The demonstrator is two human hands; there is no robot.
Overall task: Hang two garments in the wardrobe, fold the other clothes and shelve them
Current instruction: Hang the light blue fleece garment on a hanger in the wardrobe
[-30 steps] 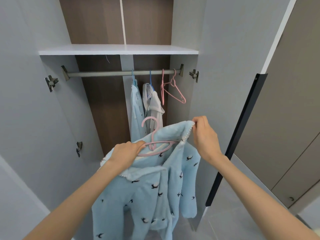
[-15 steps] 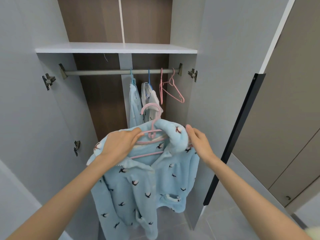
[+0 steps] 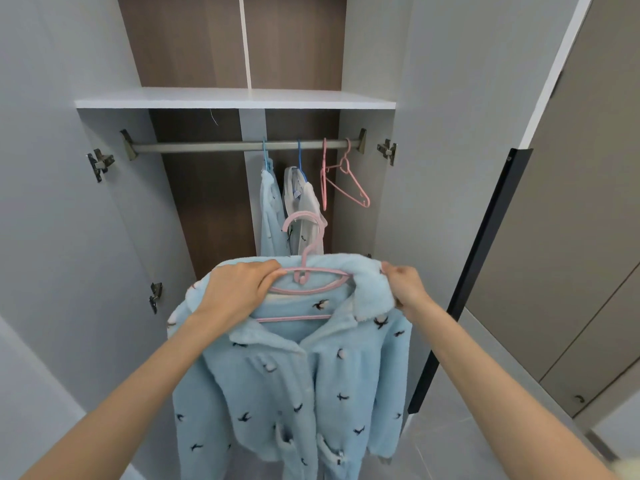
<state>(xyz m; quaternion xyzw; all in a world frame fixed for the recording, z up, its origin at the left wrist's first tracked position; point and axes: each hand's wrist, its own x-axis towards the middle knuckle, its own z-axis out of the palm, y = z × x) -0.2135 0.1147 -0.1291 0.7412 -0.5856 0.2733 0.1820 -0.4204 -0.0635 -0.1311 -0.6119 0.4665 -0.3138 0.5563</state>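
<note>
A fluffy light-blue pyjama top (image 3: 304, 382) with small dark bird prints hangs on a pink hanger (image 3: 311, 278) held in front of the open wardrobe. My left hand (image 3: 239, 289) grips the hanger's left arm together with the top's left shoulder. My right hand (image 3: 405, 289) pinches the right side of the collar. The hanger's hook points up, well below the grey rail (image 3: 242, 146). On that rail hang a light-blue garment (image 3: 272, 216) and a white garment (image 3: 306, 209), each on a blue hanger.
An empty pink hanger (image 3: 343, 183) hangs at the rail's right end. A white shelf (image 3: 235, 98) runs above the rail. Both wardrobe doors stand open, the right one with a black edge (image 3: 478, 271). Grey floor tiles lie at the lower right.
The top now sits squarely on the hanger with both shoulders covered. My right hand moved from the lifted edge down to the collar's right side. The garment rose slightly.
</note>
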